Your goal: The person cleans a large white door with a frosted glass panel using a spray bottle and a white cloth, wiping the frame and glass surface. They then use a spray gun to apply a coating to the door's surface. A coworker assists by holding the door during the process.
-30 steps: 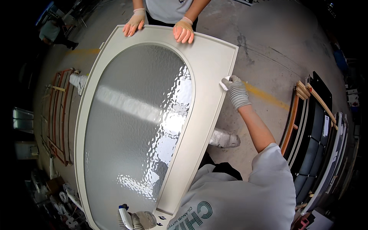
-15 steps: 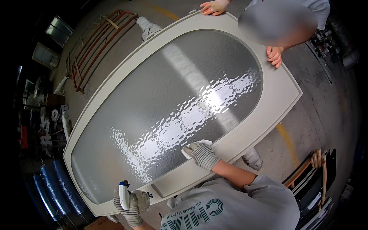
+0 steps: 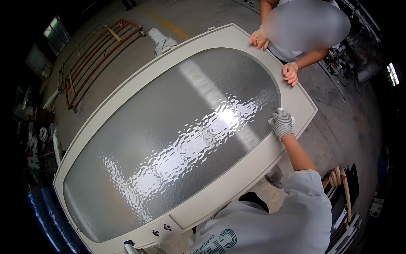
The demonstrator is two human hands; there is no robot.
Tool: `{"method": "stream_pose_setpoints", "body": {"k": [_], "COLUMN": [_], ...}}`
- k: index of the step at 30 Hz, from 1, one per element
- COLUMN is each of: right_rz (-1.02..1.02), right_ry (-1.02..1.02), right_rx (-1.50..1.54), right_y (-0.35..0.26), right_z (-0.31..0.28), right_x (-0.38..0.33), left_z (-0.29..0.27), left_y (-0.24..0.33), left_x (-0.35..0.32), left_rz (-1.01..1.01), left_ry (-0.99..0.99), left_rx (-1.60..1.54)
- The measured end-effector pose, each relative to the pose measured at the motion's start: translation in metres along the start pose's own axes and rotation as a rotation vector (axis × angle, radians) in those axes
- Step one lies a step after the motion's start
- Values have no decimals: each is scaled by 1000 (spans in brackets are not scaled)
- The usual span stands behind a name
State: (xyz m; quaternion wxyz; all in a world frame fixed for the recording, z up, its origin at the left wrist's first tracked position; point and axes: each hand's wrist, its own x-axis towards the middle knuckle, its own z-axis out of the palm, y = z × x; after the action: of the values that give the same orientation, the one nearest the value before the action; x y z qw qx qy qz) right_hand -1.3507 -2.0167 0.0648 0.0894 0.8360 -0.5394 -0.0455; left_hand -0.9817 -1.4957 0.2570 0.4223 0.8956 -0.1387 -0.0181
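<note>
A large cream door panel (image 3: 237,186) with an oval pane of rippled glass (image 3: 139,118) lies flat before me. My right hand (image 3: 282,123), in a grey striped glove, presses a white cloth (image 3: 292,120) onto the frame where the glass curves at its right end. Its fingers are closed over the cloth. At the lower left edge shows the white and blue head of a spray bottle (image 3: 129,248). My left hand is nearly all cut off below the picture, at the bottle. Two small dark lock fittings (image 3: 168,227) sit on the near part of the frame.
Across the panel stands a person with both hands (image 3: 290,73) resting on its far right end. A red metal rack (image 3: 99,55) lies on the floor at the far left. Blue wrapped rolls (image 3: 44,220) stand at left; boards and wood strips (image 3: 344,194) lean at right.
My right hand has slid the cloth along the frame to the right and away from me. The left hand with the spray bottle has dropped toward the lower edge. The person opposite has shifted their hands.
</note>
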Motion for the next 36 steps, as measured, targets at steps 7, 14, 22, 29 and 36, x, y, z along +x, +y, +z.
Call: {"method": "stream_pose_setpoints", "body": {"k": [7,14,22,29,36], "right_rz": [514,465,-129,-333,309], "right_ry": [24,210,83,164,-124], "right_rx": [159,281,685,140,-7], "right_y": [26,-7,-172,-109,38], "right_z": [40,36,22,14,39], "right_x": [97,268,402,394,239], "left_z": [28,66,114,153,172], "left_y": [48,59,88,116,124], "left_x": [25,60,85,106,124], "left_rz": [89,62,-60,78,215], "left_ry": [-19,81,24,-159,-328], "left_rx": [182,277,184,310,310]}}
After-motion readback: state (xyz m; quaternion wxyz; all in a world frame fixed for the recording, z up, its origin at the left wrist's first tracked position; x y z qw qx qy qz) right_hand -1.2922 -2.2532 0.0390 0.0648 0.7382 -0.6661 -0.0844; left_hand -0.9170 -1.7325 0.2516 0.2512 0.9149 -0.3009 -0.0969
